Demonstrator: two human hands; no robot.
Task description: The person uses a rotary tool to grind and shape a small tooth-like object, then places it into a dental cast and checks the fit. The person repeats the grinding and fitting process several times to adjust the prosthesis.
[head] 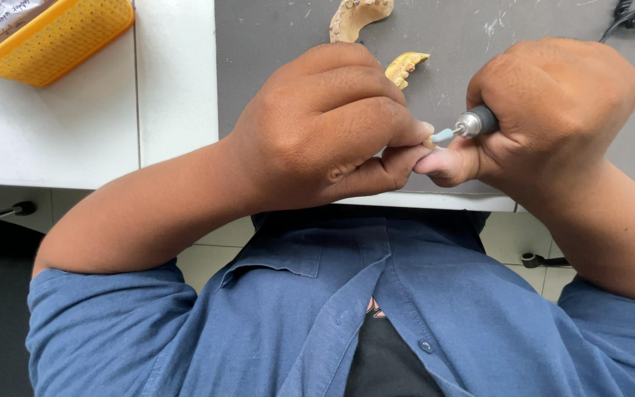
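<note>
From the head camera, looking straight down, the right hand is wrapped tight around a small rotary handpiece, its metal nose and pale blue polishing tip poking out toward the other hand. The left hand is curled shut, thumb and fingertips pinching a tiny workpiece right at the tip; most of that piece is hidden by the fingers, so I can't tell its shape. Both hands hover over the near edge of the grey mat on the white surface.

Behind them on the mat lie two dental casts, a pale arch-shaped one and a yellow one. A yellow basket sits at the far left corner.

The step in hand looks like fine grinding or polishing. The next move, I'd judge, calls for a light, steady touch and small turns of the pinched piece, keeping the thumb clear of the tip.
</note>
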